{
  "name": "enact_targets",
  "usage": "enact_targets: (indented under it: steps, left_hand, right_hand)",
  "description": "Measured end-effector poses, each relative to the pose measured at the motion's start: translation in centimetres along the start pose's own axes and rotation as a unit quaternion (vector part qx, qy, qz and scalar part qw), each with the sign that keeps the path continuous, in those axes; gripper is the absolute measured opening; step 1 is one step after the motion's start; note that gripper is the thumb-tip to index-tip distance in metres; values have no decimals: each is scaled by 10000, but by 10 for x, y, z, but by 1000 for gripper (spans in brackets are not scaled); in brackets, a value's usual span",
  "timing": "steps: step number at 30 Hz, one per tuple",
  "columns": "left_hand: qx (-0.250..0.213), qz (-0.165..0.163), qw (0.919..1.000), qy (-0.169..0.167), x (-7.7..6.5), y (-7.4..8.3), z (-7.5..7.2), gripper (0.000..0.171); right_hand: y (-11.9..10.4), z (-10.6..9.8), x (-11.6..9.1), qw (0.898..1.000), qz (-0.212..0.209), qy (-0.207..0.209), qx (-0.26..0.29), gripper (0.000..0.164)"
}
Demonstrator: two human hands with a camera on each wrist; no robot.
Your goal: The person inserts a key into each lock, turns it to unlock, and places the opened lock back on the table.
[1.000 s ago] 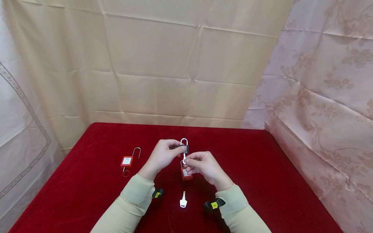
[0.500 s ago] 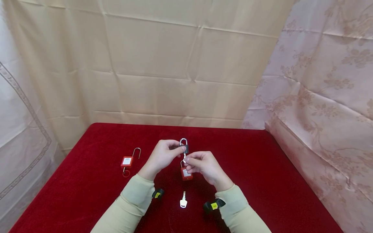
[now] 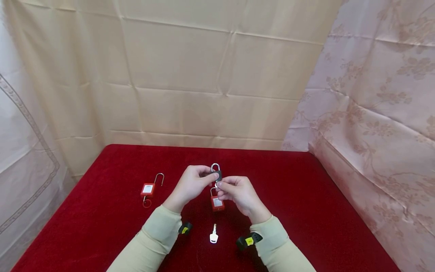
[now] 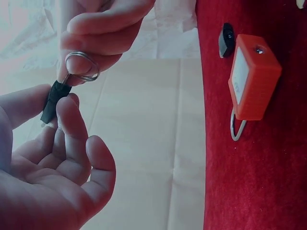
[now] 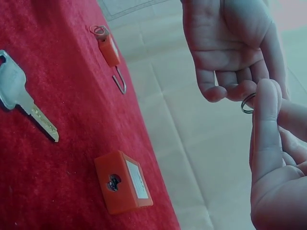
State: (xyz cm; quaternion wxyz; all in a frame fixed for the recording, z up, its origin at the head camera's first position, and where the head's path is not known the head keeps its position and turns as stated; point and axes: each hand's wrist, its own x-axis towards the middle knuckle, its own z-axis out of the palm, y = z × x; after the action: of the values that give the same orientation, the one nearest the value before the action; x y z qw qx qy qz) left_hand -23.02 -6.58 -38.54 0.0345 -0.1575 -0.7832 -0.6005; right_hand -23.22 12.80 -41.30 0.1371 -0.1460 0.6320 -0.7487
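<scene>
My left hand (image 3: 192,185) pinches a small dark padlock (image 3: 219,174) between thumb and fingers, its silver shackle pointing up and away in the head view. Right at the padlock's lower end, my right hand (image 3: 239,194) pinches a key, mostly hidden by the fingertips. A metal key ring (image 4: 82,66) hangs at those fingertips in the left wrist view, and part of the ring (image 5: 247,103) shows in the right wrist view. Just under the hands, a red padlock (image 3: 217,203) with a white label lies on the red cloth.
Toward the left lies another red padlock (image 3: 148,189), shackle raised, with a red ring (image 3: 147,203) below it. A loose silver key (image 3: 213,234) lies nearest me between the forearms. In the left wrist view a small dark block (image 4: 226,41) sits beside the nearer red padlock.
The dark padlock has tilted and dropped slightly toward the right hand. Less of the key shows between the padlock and the right fingertips. The things on the cloth have stayed put.
</scene>
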Motion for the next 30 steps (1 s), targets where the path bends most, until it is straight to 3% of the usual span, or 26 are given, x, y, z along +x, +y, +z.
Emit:
enact_targets:
  steps: [14,30]
  left_hand:
    - [-33,25,10000,49,2,0,2,12]
    - [-448,118,9987,201,1,1,1,9]
  right_hand:
    - [-1,1,1,9992,11,201,352,7]
    - [-4,3,-3,9993,-156,-204,257,11]
